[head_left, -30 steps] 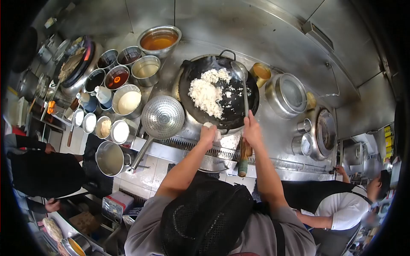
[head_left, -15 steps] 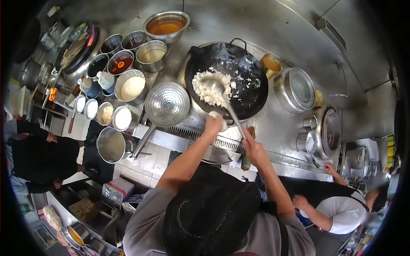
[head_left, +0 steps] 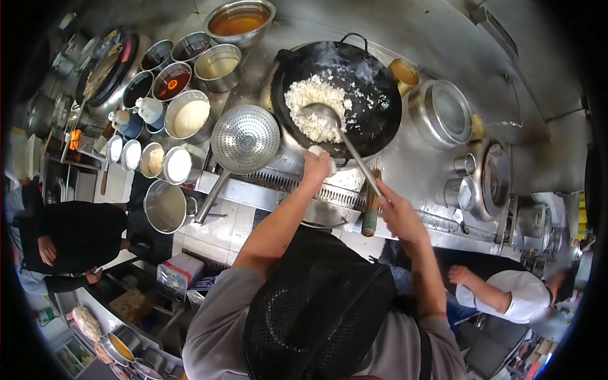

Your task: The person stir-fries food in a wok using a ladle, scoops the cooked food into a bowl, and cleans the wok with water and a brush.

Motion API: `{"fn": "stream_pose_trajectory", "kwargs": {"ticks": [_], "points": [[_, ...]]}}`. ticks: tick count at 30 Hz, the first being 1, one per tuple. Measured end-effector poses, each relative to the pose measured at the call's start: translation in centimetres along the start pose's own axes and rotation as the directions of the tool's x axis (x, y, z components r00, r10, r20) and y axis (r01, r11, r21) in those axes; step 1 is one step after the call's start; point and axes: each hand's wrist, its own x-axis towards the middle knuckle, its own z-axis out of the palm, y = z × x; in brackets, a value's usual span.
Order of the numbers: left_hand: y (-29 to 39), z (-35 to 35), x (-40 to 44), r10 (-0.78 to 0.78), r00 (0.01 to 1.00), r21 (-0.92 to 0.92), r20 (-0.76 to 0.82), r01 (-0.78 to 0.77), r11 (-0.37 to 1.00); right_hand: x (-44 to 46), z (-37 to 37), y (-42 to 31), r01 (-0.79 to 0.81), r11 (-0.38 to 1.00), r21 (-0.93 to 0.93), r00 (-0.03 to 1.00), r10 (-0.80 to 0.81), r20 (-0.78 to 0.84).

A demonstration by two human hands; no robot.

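Note:
A black wok (head_left: 378, 130) sits on the burner, with white rice (head_left: 310, 94) heaped on its left side and loose grains scattered to the right. My left hand (head_left: 315, 168) is closed round a pale folded cloth (head_left: 317, 151) at the wok's near rim, by its small near handle. My right hand (head_left: 401, 214) grips the long metal handle of a ladle (head_left: 362, 162). The ladle's bowl rests in the rice, partly covered by grains. Below the wok, close to my right hand, a brush with a green handle (head_left: 370, 218) lies across the counter's edge.
A perforated strainer (head_left: 246, 139) lies left of the wok. Several containers of sauces and seasonings stand beyond it, with a bowl of amber liquid (head_left: 239, 23) at the back. A lidded pot (head_left: 441, 114) stands right. Other people are at the far left and right.
My right hand has drawn the ladle's handle right and toward me, its bowl still in the rice. The right-hand co-worker's hand has left the counter. The whole view has shifted slightly.

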Motion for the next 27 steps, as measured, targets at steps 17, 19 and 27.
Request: {"fn": "stream_pose_trajectory", "kwargs": {"ticks": [17, 19, 27], "points": [[-0.8, 0.0, 0.8, -0.019, 0.999, 0.037, -0.046, 0.020, 0.999, -1.3, 0.8, 5.1, 0.291, 0.893, -0.344, 0.921, -0.358, -0.152], [-1.6, -0.1, 1.2, -0.002, 0.996, 0.093, -0.087, 0.010, 0.996, 1.6, 2.8, 5.5, 0.082, 0.880, -0.467, 0.971, -0.175, -0.161], [-0.3, -0.7, 0.6, -0.002, 0.999, 0.003, 0.051, 0.002, 1.000, 3.8, 0.2, 4.9, 0.260, 0.949, -0.180, 0.900, -0.306, -0.311]]}}
